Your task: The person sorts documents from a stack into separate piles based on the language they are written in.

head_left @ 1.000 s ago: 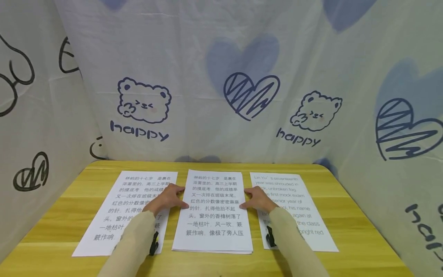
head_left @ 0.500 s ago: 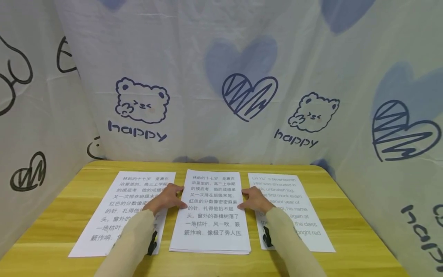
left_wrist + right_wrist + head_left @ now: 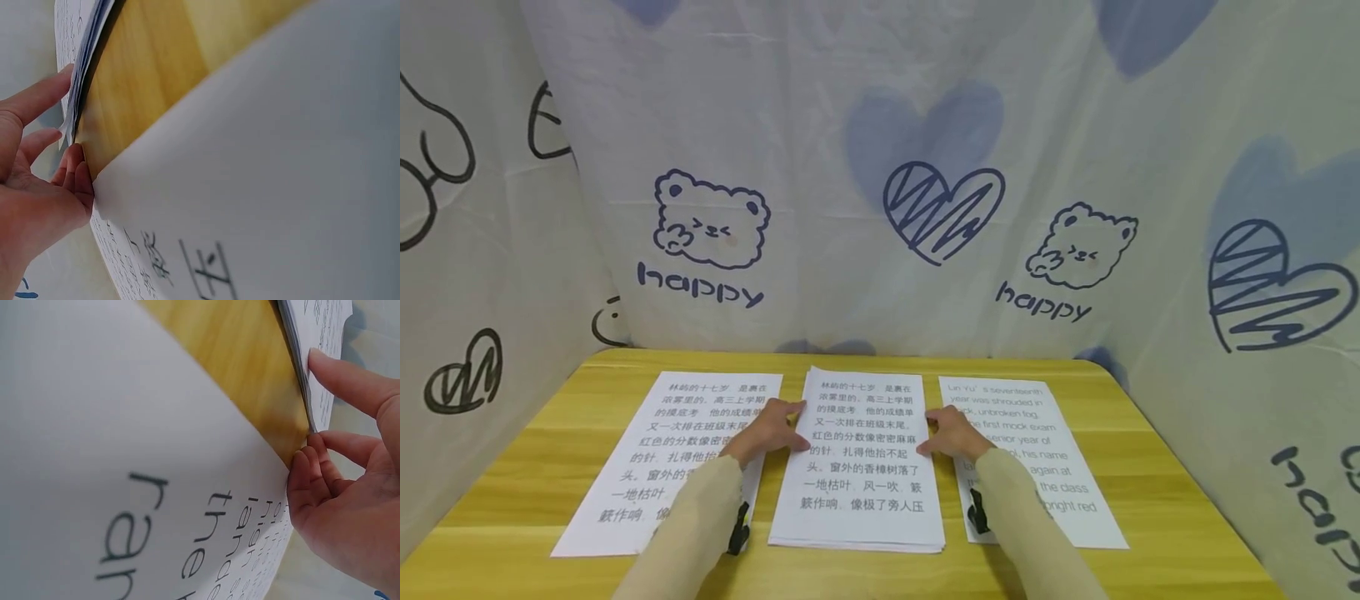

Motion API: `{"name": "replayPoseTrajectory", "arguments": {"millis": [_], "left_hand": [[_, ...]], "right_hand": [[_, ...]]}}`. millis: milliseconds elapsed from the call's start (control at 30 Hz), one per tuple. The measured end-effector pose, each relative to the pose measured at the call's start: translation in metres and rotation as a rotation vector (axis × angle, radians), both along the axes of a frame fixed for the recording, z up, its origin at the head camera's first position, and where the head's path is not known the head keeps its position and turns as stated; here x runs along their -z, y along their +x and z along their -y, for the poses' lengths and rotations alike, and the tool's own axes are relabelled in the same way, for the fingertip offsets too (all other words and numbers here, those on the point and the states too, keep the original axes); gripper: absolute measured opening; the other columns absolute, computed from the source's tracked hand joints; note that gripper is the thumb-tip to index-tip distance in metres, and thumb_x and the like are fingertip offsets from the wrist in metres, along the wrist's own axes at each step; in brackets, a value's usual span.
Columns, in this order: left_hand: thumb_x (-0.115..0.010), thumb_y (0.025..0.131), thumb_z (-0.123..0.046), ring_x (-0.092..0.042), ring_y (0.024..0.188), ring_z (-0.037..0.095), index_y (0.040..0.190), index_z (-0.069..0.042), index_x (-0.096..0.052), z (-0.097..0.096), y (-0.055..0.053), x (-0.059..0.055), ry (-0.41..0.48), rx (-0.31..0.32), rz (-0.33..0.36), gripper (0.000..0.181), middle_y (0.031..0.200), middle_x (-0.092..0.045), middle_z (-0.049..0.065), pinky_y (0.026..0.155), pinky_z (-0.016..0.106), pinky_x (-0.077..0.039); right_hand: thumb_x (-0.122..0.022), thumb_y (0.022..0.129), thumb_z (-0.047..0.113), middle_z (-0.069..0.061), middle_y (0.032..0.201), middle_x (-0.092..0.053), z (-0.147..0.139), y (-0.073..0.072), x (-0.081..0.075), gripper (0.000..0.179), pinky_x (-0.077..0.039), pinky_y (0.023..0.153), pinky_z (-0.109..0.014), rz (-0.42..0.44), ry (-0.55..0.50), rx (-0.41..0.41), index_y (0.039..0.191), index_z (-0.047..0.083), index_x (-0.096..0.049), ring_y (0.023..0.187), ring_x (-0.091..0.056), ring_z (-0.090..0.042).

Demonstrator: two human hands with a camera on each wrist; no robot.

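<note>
A stack of white paper [image 3: 865, 467] printed with Chinese text lies in the middle of the table, its sheets slightly uneven at the near edge. My left hand [image 3: 767, 432] touches the stack's left side with thumb and index finger spread along the edge. Opposite it, my right hand [image 3: 957, 430] does the same on the right side. In the left wrist view, the thumb [image 3: 47, 97] meets the layered paper edge, and the lower fingers [image 3: 76, 169] curl near the table. The right wrist view has the right thumb [image 3: 331, 369] at the stack's edge, other fingers bent below.
More Chinese-printed paper [image 3: 617, 492] lies under the left forearm. Paper with English text [image 3: 1075, 521] lies under the right forearm. The yellow wood-grain table [image 3: 857, 575] backs onto a white curtain [image 3: 827, 208] with bear and heart drawings. Dark straps sit at both wrists.
Both hands stay at the stack's sides with almost no movement. The head view shifts slightly. The stack's upper left corner shows a little more of an offset sheet.
</note>
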State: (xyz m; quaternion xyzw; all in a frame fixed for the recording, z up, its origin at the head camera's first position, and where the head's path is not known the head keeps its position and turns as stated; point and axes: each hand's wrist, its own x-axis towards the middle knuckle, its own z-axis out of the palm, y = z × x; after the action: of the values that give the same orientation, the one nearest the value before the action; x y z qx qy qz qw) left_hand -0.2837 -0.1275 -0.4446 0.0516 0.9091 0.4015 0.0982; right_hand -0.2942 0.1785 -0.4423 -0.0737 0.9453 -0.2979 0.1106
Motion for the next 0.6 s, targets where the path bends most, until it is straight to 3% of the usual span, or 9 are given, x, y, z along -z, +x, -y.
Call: {"name": "replayPoseTrajectory", "arguments": {"millis": [133,233,467,600], "left_hand": [[-0.08,0.072,-0.003,-0.051,0.115,0.043,0.14,0.005,-0.043,-0.0031,-0.001,0.0001,0.025,-0.03,0.008,0.079,0.14,-0.039,0.034,0.1,0.049,-0.04],[-0.08,0.072,-0.001,-0.046,0.122,0.045,0.142,0.004,-0.042,-0.0045,-0.0022,0.002,0.041,-0.05,0.019,0.079,0.142,-0.037,0.033,0.104,0.051,-0.034],[-0.078,0.073,-0.001,-0.03,0.133,0.047,0.143,0.001,-0.043,-0.0072,-0.0016,0.002,0.064,-0.068,0.009,0.078,0.147,-0.027,0.034,0.108,0.054,-0.027],[-0.072,0.082,-0.005,-0.044,0.123,0.042,0.143,-0.001,-0.043,-0.0104,-0.0006,0.0007,0.111,-0.09,0.0,0.068,0.139,-0.041,0.031,0.101,0.05,-0.038]], "right_hand": [[-0.081,0.078,0.011,-0.011,0.106,-0.059,0.0004,-0.0004,-0.0016,0.05,-0.043,0.083,-0.037,-0.007,0.01,-0.012,0.123,-0.002,-0.062,0.09,-0.05,-0.022],[-0.08,0.079,0.011,-0.009,0.103,-0.059,0.0018,0.0003,-0.0037,0.047,-0.042,0.081,-0.036,-0.008,0.025,-0.017,0.121,-0.001,-0.063,0.09,-0.05,-0.022],[-0.078,0.08,0.01,-0.018,0.122,-0.055,0.0052,0.0028,-0.0035,0.068,-0.04,0.1,-0.042,-0.003,-0.006,-0.014,0.138,-0.006,-0.047,0.108,-0.051,-0.027],[-0.076,0.081,0.008,-0.015,0.114,-0.057,0.0052,0.004,-0.0016,0.071,-0.045,0.093,-0.041,-0.044,-0.083,0.005,0.141,-0.007,-0.042,0.102,-0.054,-0.025]]}}
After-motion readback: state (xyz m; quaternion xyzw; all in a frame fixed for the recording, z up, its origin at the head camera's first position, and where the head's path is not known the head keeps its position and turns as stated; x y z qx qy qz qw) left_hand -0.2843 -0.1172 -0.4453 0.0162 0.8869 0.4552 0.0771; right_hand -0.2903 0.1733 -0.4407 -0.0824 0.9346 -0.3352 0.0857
